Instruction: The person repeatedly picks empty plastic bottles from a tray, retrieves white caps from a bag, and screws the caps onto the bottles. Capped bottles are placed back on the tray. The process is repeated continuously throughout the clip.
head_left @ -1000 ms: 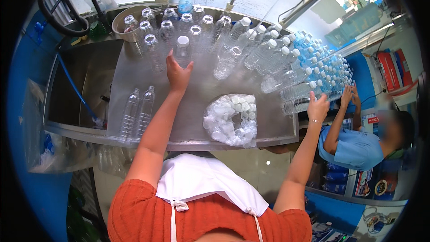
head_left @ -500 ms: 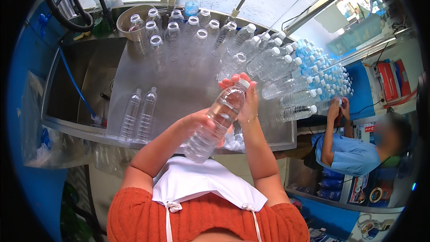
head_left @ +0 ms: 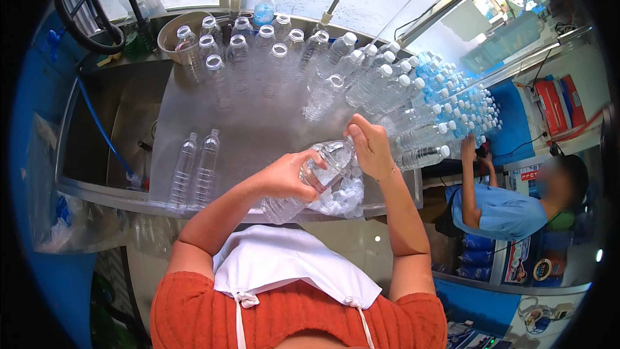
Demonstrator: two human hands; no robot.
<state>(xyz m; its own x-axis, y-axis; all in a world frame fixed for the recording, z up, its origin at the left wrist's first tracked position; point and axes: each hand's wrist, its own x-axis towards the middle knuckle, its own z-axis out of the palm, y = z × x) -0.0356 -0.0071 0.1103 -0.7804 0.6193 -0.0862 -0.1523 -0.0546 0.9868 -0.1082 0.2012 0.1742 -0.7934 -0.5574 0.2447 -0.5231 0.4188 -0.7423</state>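
A clear plastic bottle (head_left: 328, 169) filled with clear liquid is tilted in front of me, its neck up and to the right. My left hand (head_left: 292, 174) is wrapped round its body. At the top end, my right hand (head_left: 370, 148) is closed over the neck, and its fingers hide the cap. Just below the bottle lies a heap of white caps (head_left: 347, 195), partly covered by the bottle. Two slim uncapped bottles (head_left: 206, 165) stand on the steel counter (head_left: 248, 132) to the left of my left hand.
Several uncapped bottles (head_left: 278, 68) stand along the counter's back. Capped bottles (head_left: 371, 87) and blue-labelled ones (head_left: 458, 103) crowd the right. A sink (head_left: 106, 123) with a blue hose (head_left: 103, 126) is at left. A person in a blue shirt (head_left: 497, 203) works at far right.
The bottle has come down and tilted further over. My right hand has turned, its fingers now covering the white cap that showed before. More of the cap heap is visible.
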